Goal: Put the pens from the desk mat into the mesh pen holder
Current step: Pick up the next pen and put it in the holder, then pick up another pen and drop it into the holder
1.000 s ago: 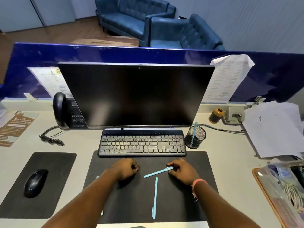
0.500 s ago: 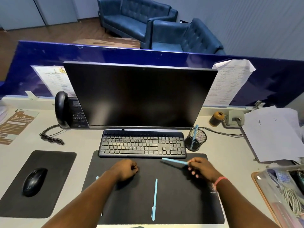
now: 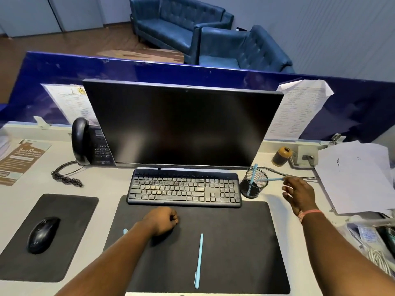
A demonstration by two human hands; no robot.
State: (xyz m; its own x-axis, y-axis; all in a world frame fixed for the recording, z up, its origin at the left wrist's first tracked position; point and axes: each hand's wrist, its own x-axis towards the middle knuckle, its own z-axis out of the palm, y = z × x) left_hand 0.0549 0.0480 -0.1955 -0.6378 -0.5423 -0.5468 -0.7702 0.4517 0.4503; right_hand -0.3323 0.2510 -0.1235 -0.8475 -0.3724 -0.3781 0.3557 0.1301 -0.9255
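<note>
My right hand [image 3: 299,193] holds a light blue pen [image 3: 270,179] by one end, lying nearly level with its far tip over the rim of the black mesh pen holder [image 3: 254,188]. One blue pen [image 3: 252,178] stands slanted inside the holder. On the black desk mat [image 3: 235,242] a second blue pen [image 3: 198,260] lies lengthwise near the front. The tip of another pen [image 3: 125,231] shows just left of my left forearm; the rest is hidden. My left hand [image 3: 162,221] rests on the mat as a fist, with nothing visible in it.
A black keyboard [image 3: 183,188] lies behind the mat, left of the holder, under a dark monitor [image 3: 183,124]. Cables [image 3: 277,173], a brown spool [image 3: 281,155] and loose papers [image 3: 354,178] lie behind and right of the holder. A mouse [image 3: 42,235] sits on its pad at left.
My right hand took one pen off the mat, lifted it and carried it right and back to the mesh holder. The left hand stayed in place.
</note>
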